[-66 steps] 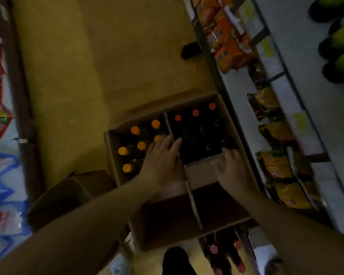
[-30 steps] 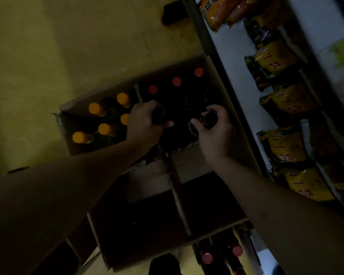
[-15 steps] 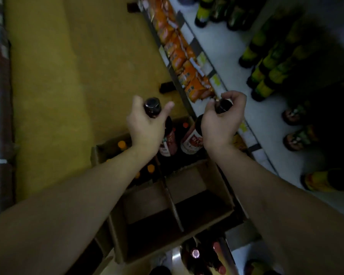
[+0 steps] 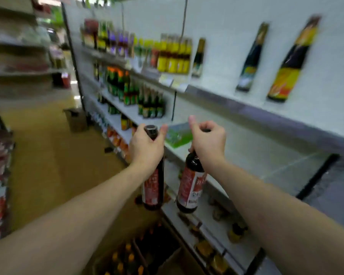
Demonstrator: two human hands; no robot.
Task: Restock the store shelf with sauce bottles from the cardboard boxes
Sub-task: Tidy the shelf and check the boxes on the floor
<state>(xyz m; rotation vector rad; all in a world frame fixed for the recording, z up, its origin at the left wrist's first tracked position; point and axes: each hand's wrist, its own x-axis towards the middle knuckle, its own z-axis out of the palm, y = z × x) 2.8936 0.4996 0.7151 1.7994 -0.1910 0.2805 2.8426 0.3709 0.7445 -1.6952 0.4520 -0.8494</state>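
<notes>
Since the frame half a second earlier, both bottles have risen from just above the box to the height of the middle shelf, and the view has swung up from the floor to the shelving. The shelf (image 4: 256, 155) ahead of the hands is largely bare, with a green pack (image 4: 178, 133) lying on it just beyond the left thumb. The cardboard box (image 4: 167, 261) sits on the floor below the arms, close to the shelf base, with capped bottles standing in it. The left bottle (image 4: 153, 187) and right bottle (image 4: 191, 187) hang roughly upright, close beside each other with a narrow gap, in front of the shelf edge; their bases appear to sit lower than that edge. The left hand (image 4: 145, 147) grips its bottle round the neck just under the cap (image 4: 151, 129), thumb raised alongside. The right hand (image 4: 209, 143) has its fingers curled over the top of its bottle's neck, thumb extended; that cap is mostly hidden. Hazards, as judged: each bottle is carried by the neck only, so a slack grip would drop it toward the bottles in the box. Swinging could knock the two bodies together. Advancing without further lift would likely strike a base on the shelf edge. The green pack limits placement space on the left.
</notes>
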